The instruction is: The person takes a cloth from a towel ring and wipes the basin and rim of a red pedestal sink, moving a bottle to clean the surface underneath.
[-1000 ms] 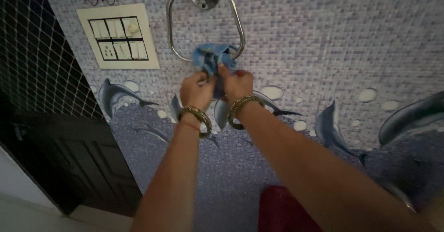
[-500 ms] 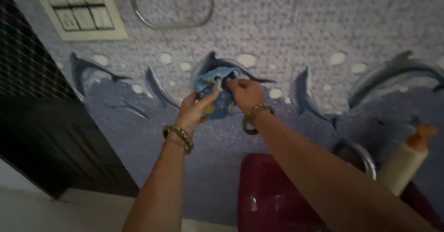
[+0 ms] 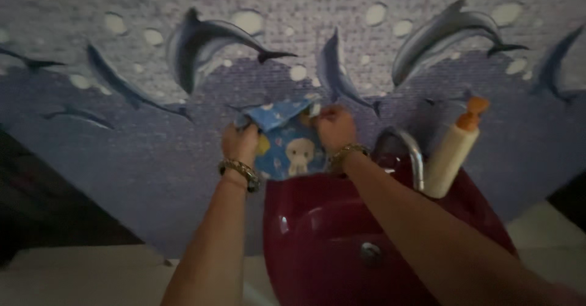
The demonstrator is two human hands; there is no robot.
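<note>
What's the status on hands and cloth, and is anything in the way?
Left hand and right hand both gripping the blue patterned cloth, spread between them. Cloth held above the dark red sink. Tap and pump bottle close right.

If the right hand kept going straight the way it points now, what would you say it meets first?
Most likely the tiled wall with dolphin pictures: the right hand, gripping the blue printed cloth, points up and away toward it. Depth is unclear, so the gap cannot be judged.

Cloth (image 3: pixel 287 144) above basin (image 3: pixel 317 239), left of tap (image 3: pixel 406 150)
</note>
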